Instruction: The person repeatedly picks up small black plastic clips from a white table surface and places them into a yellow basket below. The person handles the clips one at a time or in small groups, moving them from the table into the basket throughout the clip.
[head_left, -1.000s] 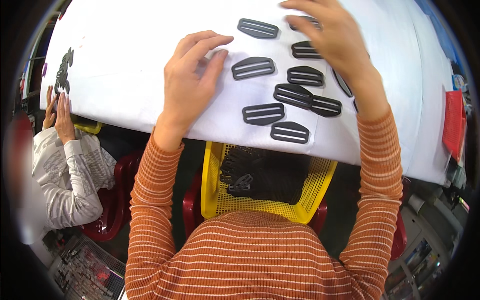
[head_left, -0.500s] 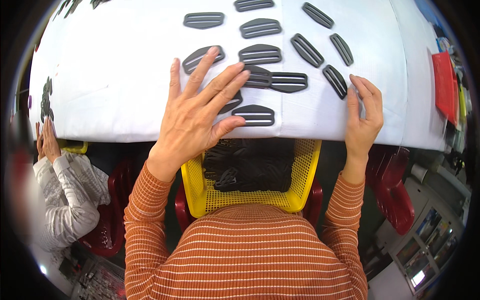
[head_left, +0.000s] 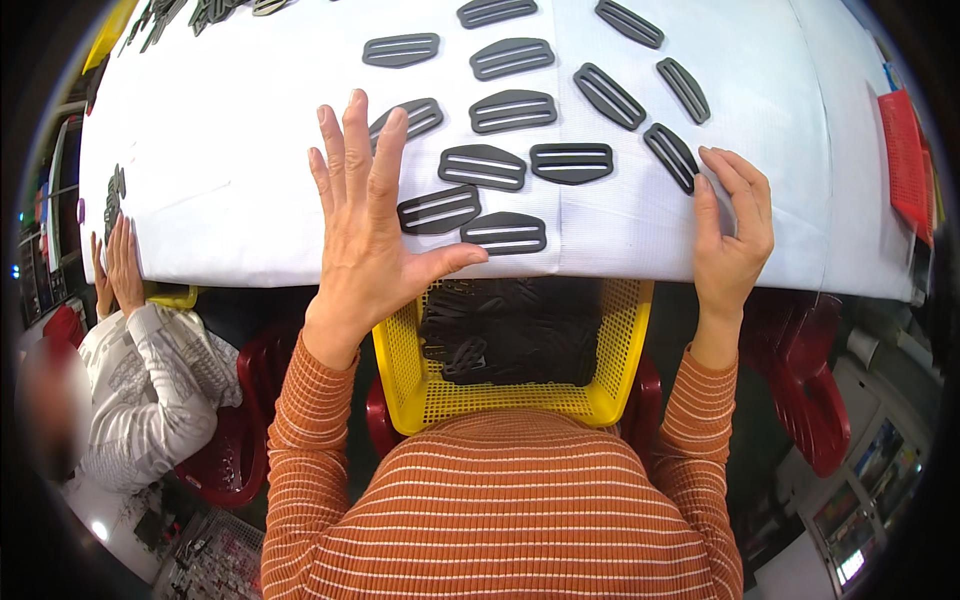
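My left hand point(head_left: 362, 225) is spread open above the near part of the table, palm down, holding nothing. Its thumb tip lies at the lower left edge of a dark grey slider buckle point(head_left: 503, 233) with two slots. Touching that buckle is another, tilted buckle point(head_left: 440, 210). Just beyond lie a third buckle point(head_left: 482, 166) and, to its right, a separate buckle point(head_left: 571, 163). The left fingers partly cover a farther buckle point(head_left: 412, 120). My right hand point(head_left: 735, 235) rests at the right with thumb and fingers apart, beside a slanted buckle point(head_left: 670, 157).
More buckles lie farther back on the white-covered table point(head_left: 250, 150). Below its front edge, a yellow basket point(head_left: 400, 370) holds dark pieces. A red bin point(head_left: 903, 165) stands at the right. At the left, another person's hands point(head_left: 122, 265) are near a dark pile point(head_left: 115, 205).
My left hand has drawn back to the left, uncovering several buckles. The middle two, overlapping before, now lie apart. My right hand has hardly moved. The whole view has shifted slightly.
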